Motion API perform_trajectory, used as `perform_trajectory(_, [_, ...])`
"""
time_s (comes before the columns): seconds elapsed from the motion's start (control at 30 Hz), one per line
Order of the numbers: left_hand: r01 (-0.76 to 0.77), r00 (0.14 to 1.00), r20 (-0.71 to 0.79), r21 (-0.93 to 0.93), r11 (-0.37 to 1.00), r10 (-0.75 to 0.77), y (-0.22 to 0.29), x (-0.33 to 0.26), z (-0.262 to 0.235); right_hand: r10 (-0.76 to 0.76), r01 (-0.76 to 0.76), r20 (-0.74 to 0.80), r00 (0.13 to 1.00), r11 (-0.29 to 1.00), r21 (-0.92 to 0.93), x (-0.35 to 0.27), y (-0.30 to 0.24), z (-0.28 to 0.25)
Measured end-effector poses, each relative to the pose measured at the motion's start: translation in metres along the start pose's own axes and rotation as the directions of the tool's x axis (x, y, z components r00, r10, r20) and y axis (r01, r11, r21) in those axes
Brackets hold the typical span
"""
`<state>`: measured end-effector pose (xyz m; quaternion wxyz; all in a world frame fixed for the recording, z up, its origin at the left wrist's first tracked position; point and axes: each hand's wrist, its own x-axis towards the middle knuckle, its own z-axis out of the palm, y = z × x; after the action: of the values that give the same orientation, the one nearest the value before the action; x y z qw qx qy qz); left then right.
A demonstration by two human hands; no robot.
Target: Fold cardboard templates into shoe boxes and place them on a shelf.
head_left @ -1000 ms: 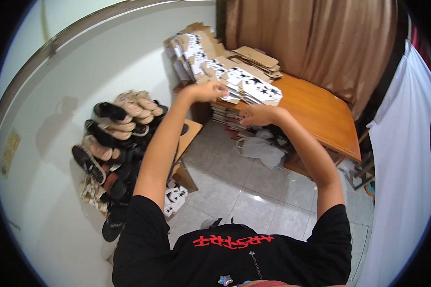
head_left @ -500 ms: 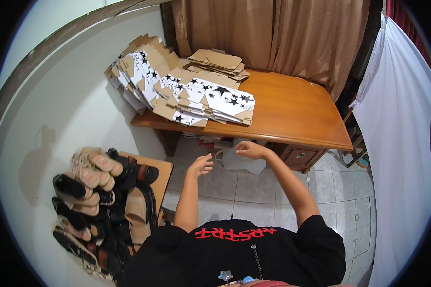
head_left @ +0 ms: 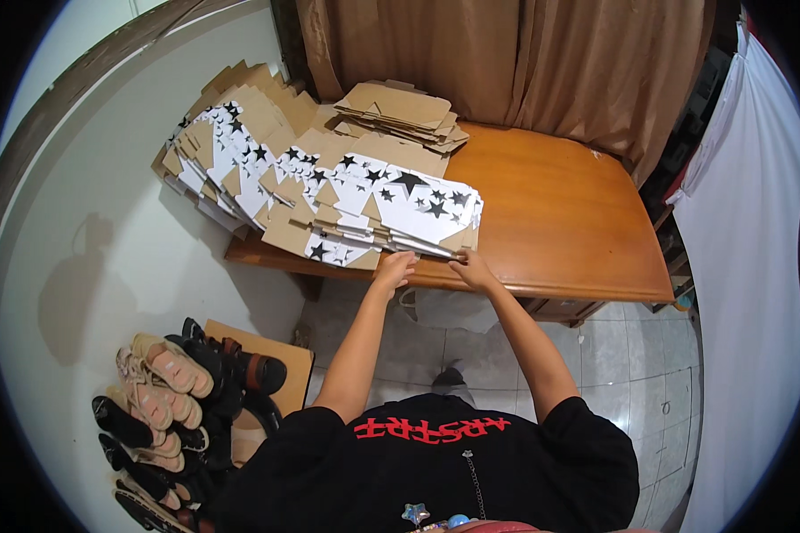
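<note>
Flattened cardboard boxes (head_left: 422, 200), white with black stars, lie stacked along the front edge of a brown wooden table (head_left: 569, 213). My right hand (head_left: 474, 270) is at the near right corner of this stack, its fingers closed on the edge of a flattened box. My left hand (head_left: 395, 272) is beside the stack's front edge, a little to the left. Its fingers are slightly bent and apart, with nothing visible in them. Whether its fingertips touch the cardboard is hard to see.
More star-printed flattened boxes (head_left: 231, 155) lean by the wall at left. Plain brown cardboard sheets (head_left: 396, 107) are piled at the back, before a brown curtain (head_left: 418, 44). Shoes (head_left: 178, 369) crowd a low wooden stand (head_left: 289, 348) at lower left. A white cloth (head_left: 742, 222) hangs at right.
Both hands have moved forward from above the floor to the table's front edge. My right hand has closed on a flattened box's edge. The view has come closer to the table.
</note>
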<state>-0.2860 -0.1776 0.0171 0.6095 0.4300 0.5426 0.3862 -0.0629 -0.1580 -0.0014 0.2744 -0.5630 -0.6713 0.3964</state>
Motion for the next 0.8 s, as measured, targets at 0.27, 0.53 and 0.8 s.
perform_trajectory(0.27, [-0.316, 0.928, 0.186, 0.850, 0.421, 0.322, -0.012, 0.080, 0.054, 0.095, -0.075, -0.185, 0.978, 0.991, 0.113, 0.104, 0.076, -0.031])
perform_trajectory(0.53, [-0.246, 0.936, 0.141, 0.917, 0.313, 0.322, -0.009, 0.097, 0.052, 0.102, -0.046, -0.254, 0.962, 0.975, 0.218, 0.137, 0.065, -0.014])
perform_trajectory(0.8, [-0.340, 0.870, 0.265, 0.933, 0.116, 0.416, 0.014, 0.103, 0.035, 0.348, -0.296, -0.071, 0.935, 0.874, 0.385, 0.147, 0.090, 0.014])
